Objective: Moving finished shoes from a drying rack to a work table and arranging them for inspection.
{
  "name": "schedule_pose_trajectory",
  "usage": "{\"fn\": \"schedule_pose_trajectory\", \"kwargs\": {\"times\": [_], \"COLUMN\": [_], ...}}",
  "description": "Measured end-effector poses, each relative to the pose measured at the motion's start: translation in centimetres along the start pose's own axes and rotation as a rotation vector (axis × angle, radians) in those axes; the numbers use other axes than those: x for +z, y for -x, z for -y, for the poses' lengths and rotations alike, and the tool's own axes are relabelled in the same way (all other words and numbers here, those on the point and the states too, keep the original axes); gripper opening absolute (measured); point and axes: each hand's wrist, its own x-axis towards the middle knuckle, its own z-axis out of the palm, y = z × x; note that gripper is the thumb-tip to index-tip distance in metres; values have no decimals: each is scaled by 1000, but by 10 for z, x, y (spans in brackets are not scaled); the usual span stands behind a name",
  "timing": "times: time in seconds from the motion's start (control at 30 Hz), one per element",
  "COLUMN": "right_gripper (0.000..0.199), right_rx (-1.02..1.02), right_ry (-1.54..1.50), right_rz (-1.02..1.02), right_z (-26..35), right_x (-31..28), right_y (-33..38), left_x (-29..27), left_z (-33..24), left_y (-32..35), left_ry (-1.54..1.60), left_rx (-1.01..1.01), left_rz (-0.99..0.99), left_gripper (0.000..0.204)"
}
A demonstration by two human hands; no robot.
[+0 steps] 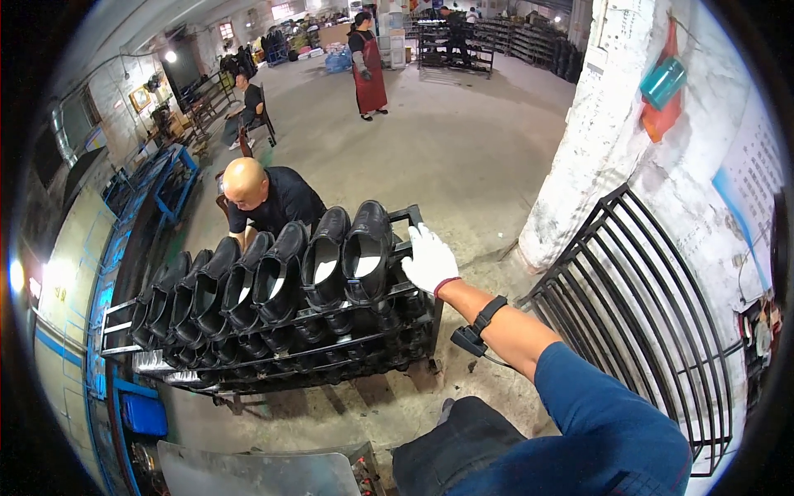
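- Left hand: out of view; its state could not be told.
- Shoe rack: stood ahead of the wearer, metal and stiff; judged heavy when loaded.
- Black shoes: sat tilted along its top tier; judged light, pliable and smooth enough to slip.
- End frame: at the rack's right; judged the firmest hold.
- Right hand: white-gloved, touched this frame, fingers partly extended; whether they clamped the bar could not be told.

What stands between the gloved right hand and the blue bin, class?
In the head view, a metal rack of black shoes stands between the right hand and the blue bin.
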Motion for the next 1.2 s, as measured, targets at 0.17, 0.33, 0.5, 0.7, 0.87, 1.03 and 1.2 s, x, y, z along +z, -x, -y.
{"fn": "schedule_pose_trajectory", "kwargs": {"times": [0.17, 0.33, 0.5, 0.7, 0.87, 1.03, 1.2], "right_gripper": [62, 62, 63, 64, 64, 66, 67], "right_rx": [-24, -33, -36, -41, -42, -15, 0], "right_ry": [-8, -5, -3, 11, 45, 29, 11], "right_rz": [-82, -110, -92, -77, -114, -56, -15], "right_z": [0, -4, -2, -4, -6, 1, 1], "right_x": [4, 6, 7, 10, 13, 6, 2], "right_y": [1, 1, 1, 1, 0, 0, 1], "left_x": [9, 16, 24, 32, 40, 41, 37], "left_z": [13, 30, 52, 76, 89, 101, 102], "left_y": [2, 0, 5, 10, 14, 13, 4], "left_ry": [19, 40, 70, 113, 143, 162, 186], "left_rx": [-18, -42, -97, -166, -206, -237, -249], "left_rz": [67, 134, 198, 275, 350, 418, 472], "left_gripper": [65, 65, 65, 64, 64, 64, 64]}}
